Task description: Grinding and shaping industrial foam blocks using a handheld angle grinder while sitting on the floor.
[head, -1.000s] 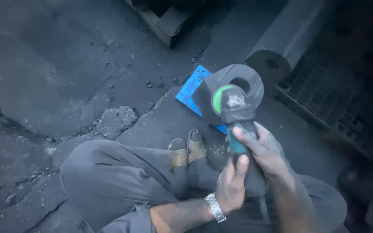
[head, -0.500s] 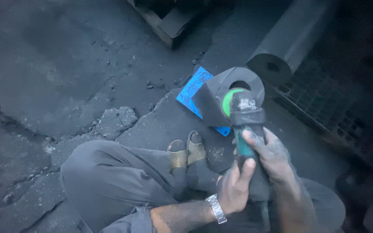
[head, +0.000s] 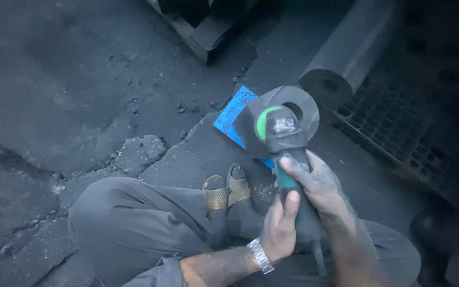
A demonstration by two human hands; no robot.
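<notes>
So, one angle grinder [head: 285, 154] here: dark chunky body with a teal-green band on the grip and a green ring at the head, plus a dull grey curved guard [head: 293, 109] with a round hole in it. Its long axis runs up the frame, head pointing away from the person, handle back toward the lap, held above the crossed legs. Both hands are on it: the right hand [head: 322, 186] is wrapped over the grip, fingers dusty grey, and the left hand [head: 277, 228] is clamped on the lower handle, with a metal-link watch [head: 260, 256] on that wrist. Under the head lies one blue flat sheet [head: 235, 114] on rough, cracked concrete floor [head: 81, 95]. Two tan woven sandals [head: 227, 191] peek out, and one dark cylinder [head: 346, 53] sits beside a metal grate [head: 399, 127].
</notes>
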